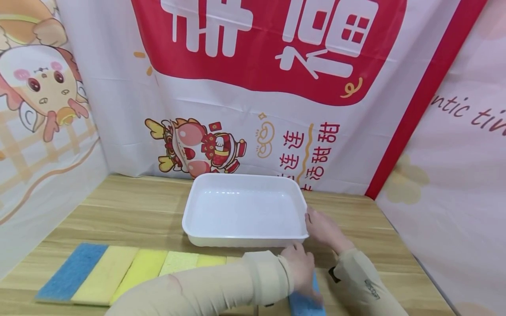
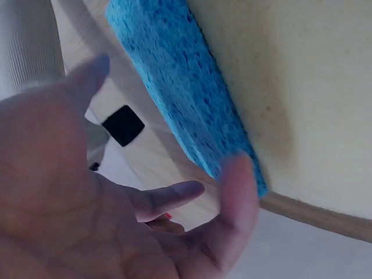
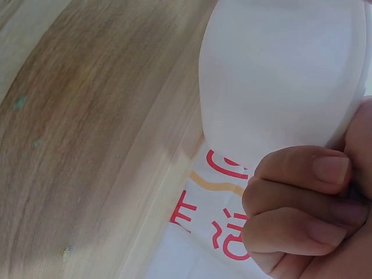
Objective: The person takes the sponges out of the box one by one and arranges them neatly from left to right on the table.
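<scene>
A white rectangular plastic tray sits on the wooden table. At its right rim, my right hand has its fingers curled, and in the right wrist view the tray's side wall runs down into that grip. My left hand hovers over a blue sponge at the right end of a row of sponges. Seen from the left wrist, its fingers are spread and loosely bent, one fingertip overlapping the edge of the blue sponge, with nothing held. A cream sponge lies beside that blue one.
Leftward along the row lie another blue sponge, a cream sponge and several yellowish ones, partly hidden by the left forearm. Printed cloth hangs behind the wooden table and at both sides.
</scene>
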A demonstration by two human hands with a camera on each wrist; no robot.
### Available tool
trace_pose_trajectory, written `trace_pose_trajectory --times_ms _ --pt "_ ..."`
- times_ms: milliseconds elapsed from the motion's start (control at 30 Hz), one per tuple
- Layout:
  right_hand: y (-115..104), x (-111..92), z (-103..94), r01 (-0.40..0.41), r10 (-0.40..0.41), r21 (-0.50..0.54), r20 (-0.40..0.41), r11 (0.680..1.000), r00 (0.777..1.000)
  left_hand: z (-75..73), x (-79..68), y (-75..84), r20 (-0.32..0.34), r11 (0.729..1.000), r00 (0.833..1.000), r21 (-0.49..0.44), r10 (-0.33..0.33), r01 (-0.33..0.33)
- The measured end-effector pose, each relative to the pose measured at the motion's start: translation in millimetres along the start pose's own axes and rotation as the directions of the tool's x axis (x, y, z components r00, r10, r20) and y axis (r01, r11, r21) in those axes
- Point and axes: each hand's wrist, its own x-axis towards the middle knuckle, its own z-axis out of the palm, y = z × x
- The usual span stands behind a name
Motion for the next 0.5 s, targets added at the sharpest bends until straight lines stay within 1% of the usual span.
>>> trace_pose_trajectory --times_ms 67,133,200,267,367,500 --pt "-1 0 -0.6 -0.001 0.001 0.0 0.002 1.0 1.0 7.9 7.8 2.9 -0.003 0.999 1.0 0.041 0.021 -0.021" --pt "-1 0 -1.0 0.0 0.0 0.0 0.003 1.0 1.0 17.0 17.2 7.5 0.002 0.998 1.0 0.062 0.029 -0.029" --pt "-1 -1 -1.2 0.008 -0.008 -0.004 0.0 1.0 1.0 25.7 26.5 12.7 0.004 0.994 0.999 0.106 0.035 -0.035" --pt "-1 -1 -1.1 0.013 -0.013 -0.011 -0.005 1.0 1.0 31.1 32.4 16.9 0.011 0.989 0.999 0.142 0.034 -0.035" --pt "0 -1 -0.8 0.018 -0.018 -0.015 -0.011 1.0 1.0 31.4 32.3 18.2 0.018 0.985 0.999 0.165 0.048 -0.051" --pt "0 -1 -0.6 0.008 -0.008 0.002 -0.005 1.0 1.0 19.0 20.0 12.5 0.021 0.988 0.998 0.139 0.065 -0.068"
